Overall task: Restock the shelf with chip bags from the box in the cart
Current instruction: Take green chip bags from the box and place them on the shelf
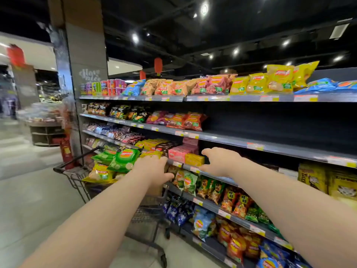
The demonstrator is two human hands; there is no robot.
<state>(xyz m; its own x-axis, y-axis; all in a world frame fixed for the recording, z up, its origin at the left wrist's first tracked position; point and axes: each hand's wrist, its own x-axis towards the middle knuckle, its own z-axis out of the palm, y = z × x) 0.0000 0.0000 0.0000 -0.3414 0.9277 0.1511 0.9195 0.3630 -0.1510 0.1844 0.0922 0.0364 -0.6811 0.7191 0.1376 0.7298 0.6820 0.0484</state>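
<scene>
A dark wire cart (77, 172) stands left of the shelf, piled with chip bags: a green bag (123, 158) on top, a yellow bag (99, 174) hanging over its near rim. The box under them is hidden. My left hand (154, 171) reaches over the cart's right side, fingers curled around a yellow bag's edge (151, 154). My right hand (220, 161) hovers open in front of the third shelf (270, 147), holding nothing. The second shelf (260, 120) has a long bare stretch on its right, beside red chip bags (193, 121).
The top shelf carries orange, red, yellow and blue chip bags (257, 84). Lower shelves hold snack packs (228, 194) and boxes (195, 159). A grey pillar (85, 60) rises behind the cart, a red fire extinguisher (66, 151) at its foot. Open aisle floor lies to the left.
</scene>
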